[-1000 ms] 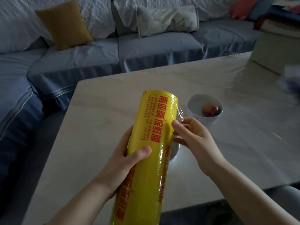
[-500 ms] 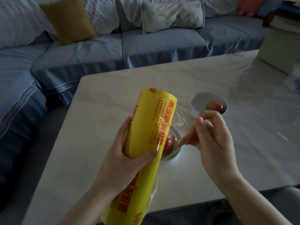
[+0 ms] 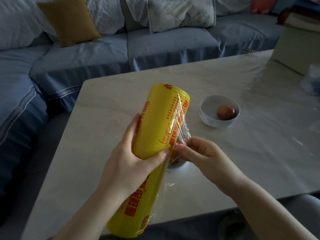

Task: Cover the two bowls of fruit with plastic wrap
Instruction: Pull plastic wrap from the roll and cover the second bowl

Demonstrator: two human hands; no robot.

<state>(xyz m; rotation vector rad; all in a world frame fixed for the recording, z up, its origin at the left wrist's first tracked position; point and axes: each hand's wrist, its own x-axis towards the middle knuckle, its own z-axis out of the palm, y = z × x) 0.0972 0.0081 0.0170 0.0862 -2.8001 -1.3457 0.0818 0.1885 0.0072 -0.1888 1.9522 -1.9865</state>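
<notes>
Head view, looking down over a pale marble-patterned tabletop [image 3: 103, 135]. The left hand [image 3: 131, 163] holds a yellow roll of plastic wrap [image 3: 155, 125] with red lettering, raised above the tabletop and tilted, its top end pointing up and away and its lower end near the bottom edge of the view. The left grip is closed round the middle of the roll, thumb across the near face, fingers behind. The right hand [image 3: 200, 153] sits just beside the roll on its right. Its grip is pinched together, thumb and fingertips on the loose edge of the clear film [image 3: 181, 129], which stands off the roll in a crinkled, stretched strip. A white bowl [image 3: 207, 119] stands on the tabletop beyond the right hand, uncovered, with one reddish fruit [image 3: 226, 112] inside. A second bowl [image 3: 176, 166] sits directly below the hands, mostly hidden by the roll and the right hand, only its near rim showing; its contents cannot be made out clearly. Behind the tabletop is a blue sofa [image 3: 155, 45] with a mustard cushion [image 3: 69, 21] and a pale cushion [image 3: 180, 14]. A light box [image 3: 297, 49] stands at the tabletop's far right.
</notes>
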